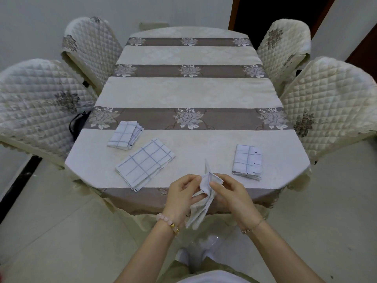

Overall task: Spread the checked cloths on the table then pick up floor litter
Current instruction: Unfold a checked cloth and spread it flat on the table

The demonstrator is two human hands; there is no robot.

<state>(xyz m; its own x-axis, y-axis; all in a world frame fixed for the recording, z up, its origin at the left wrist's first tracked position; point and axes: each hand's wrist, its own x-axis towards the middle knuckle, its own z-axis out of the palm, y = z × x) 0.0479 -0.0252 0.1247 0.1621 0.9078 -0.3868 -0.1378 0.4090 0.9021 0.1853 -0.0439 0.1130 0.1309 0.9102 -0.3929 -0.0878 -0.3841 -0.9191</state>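
I see four chairs with cream quilted covers around the worktop [189,88], two at 9 to 10 o'clock [40,103] and two at 2 to 3 o'clock [326,103]. None of them blocks my hands. The worktop wears a cream cloth with brown flower stripes. The floor [51,231] has pale tiles, the wall is white, and a dark doorway [275,15] shows at 1 o'clock. I can read no writing anywhere.

Three folded white cloths with blue checks lie flat near me: a small one at 10 o'clock [124,137], a bigger one just below it [144,164], and one at 2 o'clock [247,160].

My left hand [181,197] and right hand [230,197] both pinch a fourth checked cloth [204,201] at the near edge. It hangs down between them, partly folded.
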